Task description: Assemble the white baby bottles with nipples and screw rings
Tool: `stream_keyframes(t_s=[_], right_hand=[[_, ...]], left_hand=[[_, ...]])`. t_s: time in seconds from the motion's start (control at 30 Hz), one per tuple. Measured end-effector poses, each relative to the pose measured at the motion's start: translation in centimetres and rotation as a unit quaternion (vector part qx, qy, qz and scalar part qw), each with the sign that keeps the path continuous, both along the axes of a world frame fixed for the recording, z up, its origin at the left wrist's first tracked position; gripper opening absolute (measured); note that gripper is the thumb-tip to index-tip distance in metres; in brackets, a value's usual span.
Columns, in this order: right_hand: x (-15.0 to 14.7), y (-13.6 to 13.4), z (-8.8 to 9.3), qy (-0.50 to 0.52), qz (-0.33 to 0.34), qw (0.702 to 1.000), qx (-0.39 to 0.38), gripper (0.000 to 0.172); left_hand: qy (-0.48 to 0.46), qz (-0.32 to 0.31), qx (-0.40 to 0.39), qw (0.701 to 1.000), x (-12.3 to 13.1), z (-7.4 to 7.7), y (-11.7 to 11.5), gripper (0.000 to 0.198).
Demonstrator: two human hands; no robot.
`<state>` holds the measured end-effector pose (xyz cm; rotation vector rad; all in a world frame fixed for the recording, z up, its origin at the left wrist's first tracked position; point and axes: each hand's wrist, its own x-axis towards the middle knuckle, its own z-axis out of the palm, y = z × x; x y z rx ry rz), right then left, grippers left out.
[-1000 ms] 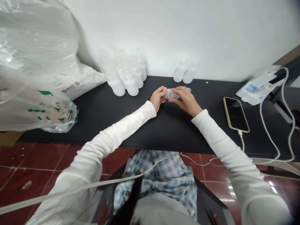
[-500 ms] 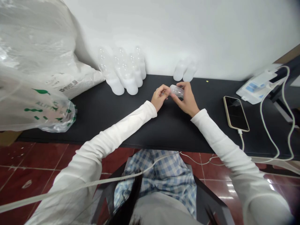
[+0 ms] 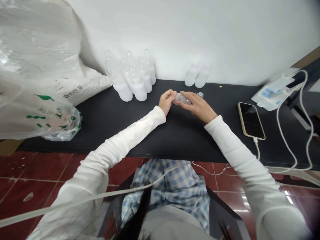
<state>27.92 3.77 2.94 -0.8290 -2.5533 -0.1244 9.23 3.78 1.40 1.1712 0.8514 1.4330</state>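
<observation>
Left of the smartphone point(image 3: 251, 120), both hands hold a clear plastic bottle point(image 3: 183, 99) over the tabletop point(image 3: 182, 136). The left hand point(image 3: 167, 101) pinches one end; the right hand point(image 3: 197, 106), partly spread, holds it between thumb and fingers. Handling looks mid-course. Farther left of the phone stands a bottle cluster point(image 3: 137, 81); behind-left, a bottle pair point(image 3: 191, 76); whether these are finished is unclear. The right hand hides the held bottle's middle.

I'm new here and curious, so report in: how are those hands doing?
Left hand at one end of clear plastic item; right hand over it. Item turned sideways. Two white containers behind, apart from hands.
</observation>
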Motion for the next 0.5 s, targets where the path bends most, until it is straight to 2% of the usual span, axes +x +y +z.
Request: stream_keyframes(t_s=[0.27,0.43,0.5], right_hand=[[-0.2,-0.4,0.7,-0.039,0.045,0.998,-0.009,0.031],[0.0,-0.1,0.3,-0.041,0.087,0.995,0.002,0.022],[0.0,0.0,-0.1,-0.044,0.095,0.994,0.032,0.022]], left_hand=[[0.034,0.008,-0.065,0.997,0.0,1.6,-0.6,0.052],[0.062,0.01,-0.098,0.993,-0.1,1.6,-0.6,0.052],[0.062,0.012,-0.103,0.993,-0.1,1.3,-0.5,0.052]])
